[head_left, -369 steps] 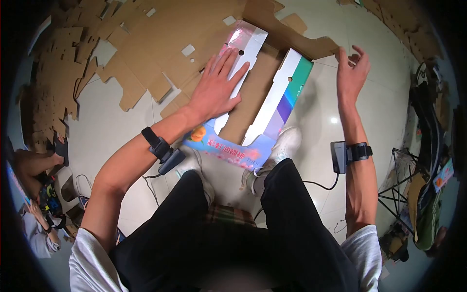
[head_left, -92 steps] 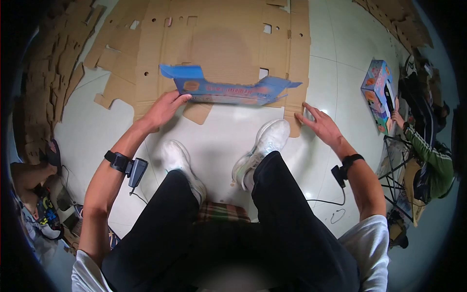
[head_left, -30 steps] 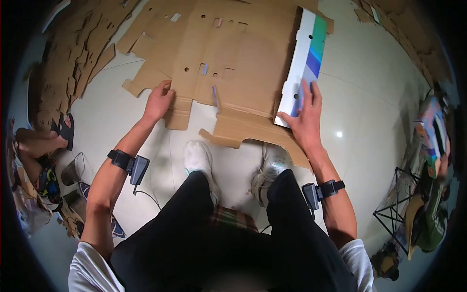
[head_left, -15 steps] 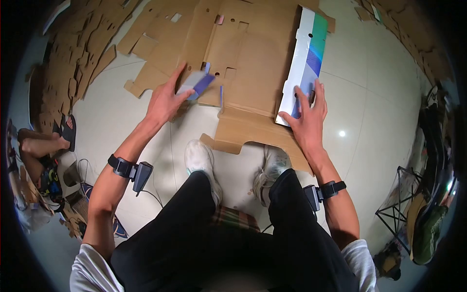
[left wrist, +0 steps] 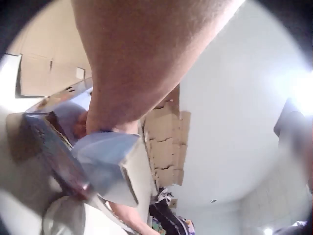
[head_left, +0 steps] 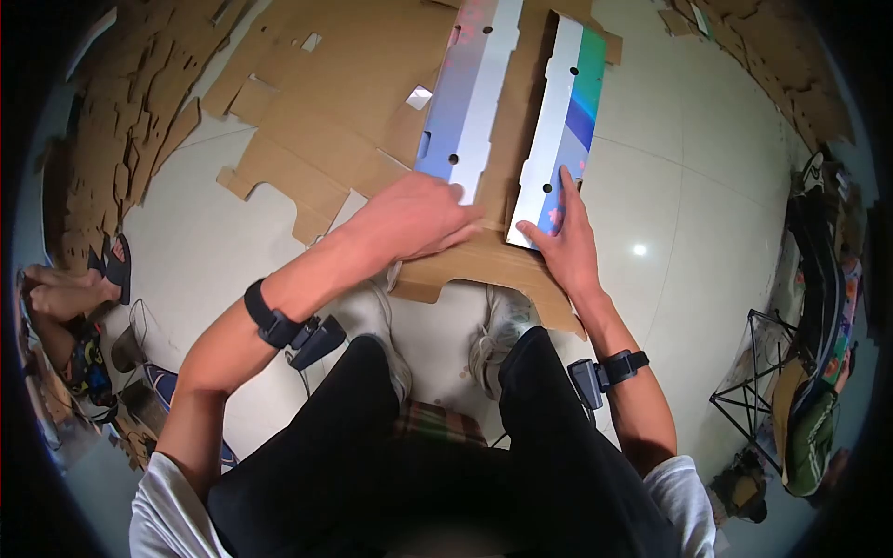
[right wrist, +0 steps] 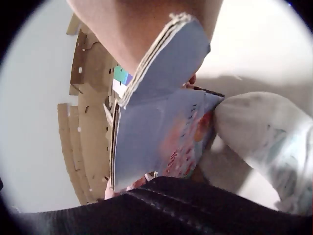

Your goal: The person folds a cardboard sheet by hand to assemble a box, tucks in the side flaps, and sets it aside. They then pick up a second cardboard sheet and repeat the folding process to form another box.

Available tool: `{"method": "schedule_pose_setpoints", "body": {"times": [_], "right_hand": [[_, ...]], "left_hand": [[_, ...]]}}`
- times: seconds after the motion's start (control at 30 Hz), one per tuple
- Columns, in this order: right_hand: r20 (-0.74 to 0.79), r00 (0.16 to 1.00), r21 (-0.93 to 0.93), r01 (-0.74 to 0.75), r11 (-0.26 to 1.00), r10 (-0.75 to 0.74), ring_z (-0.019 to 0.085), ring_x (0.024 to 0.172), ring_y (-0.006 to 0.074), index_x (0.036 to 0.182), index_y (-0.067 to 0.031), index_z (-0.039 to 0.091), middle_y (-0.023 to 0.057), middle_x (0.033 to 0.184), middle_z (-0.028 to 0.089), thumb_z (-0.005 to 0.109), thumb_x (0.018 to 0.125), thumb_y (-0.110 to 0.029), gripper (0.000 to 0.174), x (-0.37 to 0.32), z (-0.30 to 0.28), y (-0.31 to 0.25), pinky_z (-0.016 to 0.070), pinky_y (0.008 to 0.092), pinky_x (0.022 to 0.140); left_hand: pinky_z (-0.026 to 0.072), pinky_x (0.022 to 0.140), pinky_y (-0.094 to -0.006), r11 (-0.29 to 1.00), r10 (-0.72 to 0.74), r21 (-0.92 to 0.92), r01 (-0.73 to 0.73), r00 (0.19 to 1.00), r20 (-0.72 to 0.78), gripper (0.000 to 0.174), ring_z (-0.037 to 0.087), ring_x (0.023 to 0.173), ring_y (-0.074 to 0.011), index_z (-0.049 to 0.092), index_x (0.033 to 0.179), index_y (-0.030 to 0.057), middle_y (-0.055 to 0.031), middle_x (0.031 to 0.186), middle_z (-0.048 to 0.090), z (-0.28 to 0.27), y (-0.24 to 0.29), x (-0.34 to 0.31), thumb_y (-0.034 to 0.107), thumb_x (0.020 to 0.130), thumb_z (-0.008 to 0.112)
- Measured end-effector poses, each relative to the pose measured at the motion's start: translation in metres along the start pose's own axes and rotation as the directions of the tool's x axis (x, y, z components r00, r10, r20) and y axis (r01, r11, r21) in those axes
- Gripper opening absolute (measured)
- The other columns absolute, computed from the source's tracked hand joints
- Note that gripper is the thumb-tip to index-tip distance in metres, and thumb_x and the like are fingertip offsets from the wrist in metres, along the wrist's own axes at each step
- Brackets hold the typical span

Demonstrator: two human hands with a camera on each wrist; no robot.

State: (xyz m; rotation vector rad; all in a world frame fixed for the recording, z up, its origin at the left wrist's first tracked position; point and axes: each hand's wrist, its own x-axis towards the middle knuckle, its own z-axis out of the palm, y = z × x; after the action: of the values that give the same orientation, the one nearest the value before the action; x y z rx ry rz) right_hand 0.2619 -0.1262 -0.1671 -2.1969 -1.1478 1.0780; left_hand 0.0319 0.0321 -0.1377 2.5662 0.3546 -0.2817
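On the floor lies a large cardboard sheet (head_left: 316,121), brown side up, with two long sides folded up. The left folded side (head_left: 465,102) shows white, blue and pink; the right one (head_left: 561,116) shows white, green and purple. At the near end of the left side is my left hand (head_left: 409,219), fingers bent and pointing right; whether they grip is hidden. My right hand (head_left: 569,244) grips the near end of the right side, thumb on its white face, fingers along the outside. A brown cut-out flap (head_left: 456,270) extends toward the feet.
Cardboard pieces (head_left: 139,93) cover the floor at far left. Two white shoes (head_left: 502,335) stand beneath the near flap. At right are a black wire stand (head_left: 758,367) and dark items; another person's legs (head_left: 74,288) show at left.
The left side has folded up and over to show its printed and white faces. My left hand has moved right, to its near end. My right hand stays at the right side's end.
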Motion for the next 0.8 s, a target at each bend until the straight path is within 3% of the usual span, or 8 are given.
{"method": "schedule_pose_setpoints", "body": {"times": [0.03, 0.23, 0.33, 0.43, 0.6, 0.67, 0.73, 0.8], "right_hand": [[-0.028, 0.999, -0.002, 0.035, 0.999, -0.035, 0.064, 0.129, 0.0367, 0.173, -0.0111, 0.026, 0.0252, 0.152, 0.056, 0.087, 0.092, -0.021, 0.102, 0.0, -0.001, 0.004, 0.0527, 0.0432, 0.11], [0.027, 0.997, 0.122, -0.08, 0.989, 0.077, 0.067, 0.13, 0.0338, 0.173, -0.0155, 0.028, 0.0272, 0.157, 0.056, 0.086, 0.091, -0.018, 0.1, -0.003, -0.004, 0.015, 0.0516, 0.0414, 0.112], [-0.005, 1.0, 0.165, -0.024, 0.986, 0.026, 0.067, 0.131, 0.0311, 0.174, -0.0169, 0.024, 0.0258, 0.157, 0.057, 0.085, 0.092, -0.017, 0.102, -0.003, -0.004, 0.022, 0.0521, 0.0415, 0.112], [-0.005, 0.999, 0.295, -0.042, 0.954, 0.046, 0.067, 0.13, 0.0292, 0.175, -0.0187, 0.019, 0.0244, 0.156, 0.058, 0.084, 0.093, -0.017, 0.104, -0.002, 0.001, 0.03, 0.0531, 0.0413, 0.111], [-0.118, 0.981, 0.446, -0.089, 0.891, 0.156, 0.071, 0.123, 0.0258, 0.173, -0.0113, 0.023, 0.0211, 0.143, 0.068, 0.069, 0.105, -0.016, 0.082, -0.003, -0.004, 0.05, 0.0546, 0.0399, 0.109], [-0.17, 0.972, 0.477, -0.061, 0.877, 0.16, 0.072, 0.119, 0.0245, 0.168, -0.0064, 0.033, 0.0197, 0.137, 0.072, 0.061, 0.109, -0.014, 0.066, -0.005, -0.016, 0.057, 0.0549, 0.0389, 0.108], [-0.16, 0.984, 0.463, 0.002, 0.887, 0.081, 0.073, 0.117, 0.0226, 0.162, -0.0015, 0.044, 0.0185, 0.132, 0.074, 0.053, 0.112, -0.011, 0.051, -0.01, -0.031, 0.053, 0.0553, 0.0378, 0.107], [-0.12, 0.993, 0.275, 0.045, 0.96, -0.012, 0.071, 0.122, 0.0242, 0.152, -0.002, 0.058, 0.0178, 0.137, 0.071, 0.057, 0.107, -0.003, 0.045, -0.014, -0.034, 0.048, 0.056, 0.0373, 0.105]], "left_hand": [[0.0552, 0.075, -0.0463, 0.995, 0.098, -0.022, -0.1, 0.994, -0.049, 0.028, 0.07, 0.095, -0.0344, 0.074, 0.126, 0.011, -0.014, 0.1, 0.067, 0.005, -0.002, 0.003, 0.015, 0.099, 0.066], [0.0531, 0.108, -0.044, 0.976, 0.104, -0.197, -0.088, 0.992, 0.074, 0.056, 0.056, 0.139, -0.0315, 0.071, 0.136, 0.0123, -0.0094, 0.13, 0.065, 0.016, -0.026, -0.023, -0.004, 0.082, 0.072], [0.0453, 0.122, -0.0421, 0.987, 0.154, -0.033, -0.158, 0.982, -0.109, 0.06, 0.048, 0.151, -0.0318, 0.073, 0.135, 0.0144, -0.0083, 0.144, 0.063, 0.003, -0.028, -0.047, -0.004, 0.078, 0.075], [0.0418, 0.126, -0.0434, 0.986, 0.09, -0.133, -0.098, 0.994, -0.065, 0.064, 0.04, 0.158, -0.0301, 0.072, 0.137, 0.0162, -0.0082, 0.156, 0.058, 0.015, -0.037, -0.055, 0.0, 0.075, 0.077], [0.0438, 0.122, -0.0432, 0.923, -0.045, -0.382, -0.041, 0.976, -0.213, 0.07, 0.049, 0.151, -0.0305, 0.063, 0.147, 0.0159, -0.0075, 0.152, 0.063, 0.043, -0.055, -0.049, 0.007, 0.081, 0.086], [0.0456, 0.12, -0.0423, 0.782, -0.191, -0.621, 0.043, 0.966, -0.174, 0.069, 0.056, 0.143, -0.0286, 0.061, 0.148, 0.0131, -0.0089, 0.147, 0.065, 0.038, -0.049, -0.045, 0.01, 0.085, 0.088], [0.0473, 0.117, -0.0418, 0.502, -0.319, -0.851, 0.156, 0.948, -0.014, 0.069, 0.062, 0.134, -0.0254, 0.058, 0.148, 0.0093, -0.0107, 0.143, 0.067, 0.027, -0.041, -0.043, 0.015, 0.087, 0.09], [0.0502, 0.113, -0.0401, 0.448, -0.465, -0.882, 0.15, 0.881, -0.086, 0.075, 0.064, 0.126, -0.0219, 0.054, 0.15, 0.0069, -0.0122, 0.137, 0.067, 0.034, -0.033, -0.042, 0.015, 0.086, 0.092]]}}
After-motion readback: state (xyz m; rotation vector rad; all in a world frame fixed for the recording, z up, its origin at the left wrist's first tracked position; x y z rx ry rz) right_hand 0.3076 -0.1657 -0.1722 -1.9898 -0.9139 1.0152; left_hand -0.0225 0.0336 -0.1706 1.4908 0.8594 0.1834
